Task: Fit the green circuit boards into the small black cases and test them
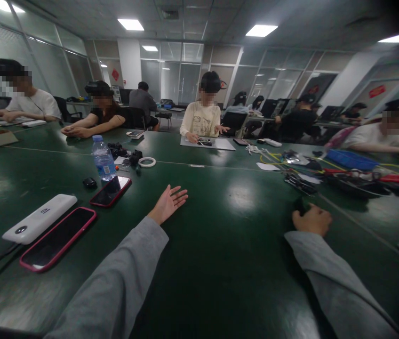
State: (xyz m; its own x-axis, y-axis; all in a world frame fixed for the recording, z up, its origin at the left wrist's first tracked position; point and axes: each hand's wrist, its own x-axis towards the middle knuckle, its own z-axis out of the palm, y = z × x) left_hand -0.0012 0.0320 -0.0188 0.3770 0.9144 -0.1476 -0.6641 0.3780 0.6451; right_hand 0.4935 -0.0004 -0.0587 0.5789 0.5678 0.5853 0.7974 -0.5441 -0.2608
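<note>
My left hand (pixel 170 204) rests over the green table (pixel 220 263) with its palm turned up and fingers spread; nothing is in it. Further right, my right hand (pixel 313 219) is curled round a small black object (pixel 299 205), whose kind I cannot make out because the fingers cover part of it. Nearest to my left hand lies a phone with a red edge (pixel 111 191). Beyond my right hand is a bundle of black cables (pixel 300 182).
On the left are a water bottle (pixel 103 159), a white power bank (pixel 40 218), a pink-cased phone (pixel 58 239) and a small black case (pixel 89 182). A white tape ring (pixel 147 162) lies further back. A blue pouch (pixel 351 160) sits at right. Across the table, a person (pixel 201 117) works.
</note>
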